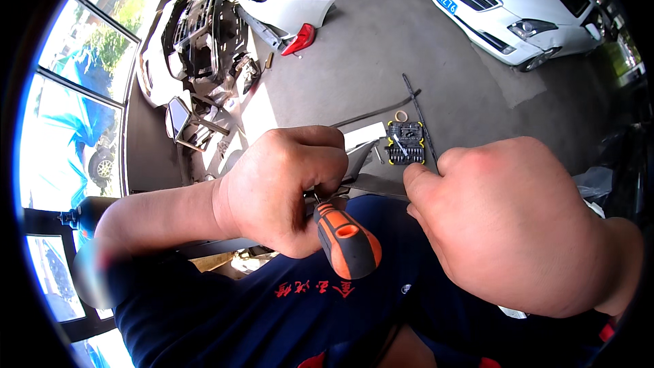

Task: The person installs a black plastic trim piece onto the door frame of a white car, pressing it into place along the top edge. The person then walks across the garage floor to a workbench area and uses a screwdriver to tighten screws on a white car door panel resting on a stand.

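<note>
Close in front of my chest, my left hand (286, 187) is closed round a screwdriver (347, 238). Its thick black and orange handle sticks out below the fist, and the fingers hide most of the thin metal shaft. To the right, my right hand (497, 218) is raised with its fingers curled and pressed together. It is apart from the screwdriver, and whatever the fingertips may hold is hidden. Beyond the hands, an open black and yellow bit set (405, 143) lies low down, with a tape ring (401, 116) at its far edge.
A white car (511, 7) stands at the far right. Car body parts pile up at the left, including a front bumper (197, 34), a white fender (286, 10) and a red tail light (300, 39). Long dark strips (419, 109) lie near the bit set. Windows (82, 88) line the left wall.
</note>
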A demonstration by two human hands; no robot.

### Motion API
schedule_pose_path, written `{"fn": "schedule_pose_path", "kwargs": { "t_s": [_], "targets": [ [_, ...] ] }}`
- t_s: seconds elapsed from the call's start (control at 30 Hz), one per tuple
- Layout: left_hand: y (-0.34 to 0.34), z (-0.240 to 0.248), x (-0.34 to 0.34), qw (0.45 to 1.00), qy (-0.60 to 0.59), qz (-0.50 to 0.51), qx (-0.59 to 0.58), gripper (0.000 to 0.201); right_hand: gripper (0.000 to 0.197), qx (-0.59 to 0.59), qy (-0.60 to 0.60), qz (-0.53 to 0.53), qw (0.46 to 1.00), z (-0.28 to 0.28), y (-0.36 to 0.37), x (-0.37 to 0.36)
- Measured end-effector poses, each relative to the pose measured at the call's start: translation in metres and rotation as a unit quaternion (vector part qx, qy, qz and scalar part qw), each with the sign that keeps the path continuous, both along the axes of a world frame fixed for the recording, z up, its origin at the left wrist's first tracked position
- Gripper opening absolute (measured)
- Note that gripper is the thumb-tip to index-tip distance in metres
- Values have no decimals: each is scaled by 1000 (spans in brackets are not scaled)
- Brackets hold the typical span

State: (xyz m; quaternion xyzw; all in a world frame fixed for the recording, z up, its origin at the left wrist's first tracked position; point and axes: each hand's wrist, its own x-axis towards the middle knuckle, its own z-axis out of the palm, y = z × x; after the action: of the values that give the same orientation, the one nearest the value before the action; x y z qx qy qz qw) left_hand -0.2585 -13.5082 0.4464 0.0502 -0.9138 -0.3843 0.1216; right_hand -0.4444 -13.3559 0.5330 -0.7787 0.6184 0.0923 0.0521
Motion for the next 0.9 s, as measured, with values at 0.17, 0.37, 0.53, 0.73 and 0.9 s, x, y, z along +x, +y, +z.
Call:
{"fn": "schedule_pose_path", "kwargs": {
  "t_s": [0.17, 0.37, 0.53, 0.73, 0.9],
  "targets": [
    [-2, -5, -2, 999, 32, -17, 31, 25, 11, -24, -74, 11, 997, 19, -10, 9],
    [0, -6, -5, 997, 7, -67, 48, 23, 13, 77, -65, 48, 994, 10, -4, -12],
    [-18, -20, -4, 992, 27, -70, 100, 31, 14, 59, -73, -76, 993, -3, -5, 2],
    [-31, -20, -13, 981, 26, -127, 141, 26, 15, -69, -31, -80, 994, 14, -10, 21],
    [-35, -34, -14, 948, 117, -197, 220, 21, 20, -2, -152, -112, 982, 11, -21, 4]
  ]
}}
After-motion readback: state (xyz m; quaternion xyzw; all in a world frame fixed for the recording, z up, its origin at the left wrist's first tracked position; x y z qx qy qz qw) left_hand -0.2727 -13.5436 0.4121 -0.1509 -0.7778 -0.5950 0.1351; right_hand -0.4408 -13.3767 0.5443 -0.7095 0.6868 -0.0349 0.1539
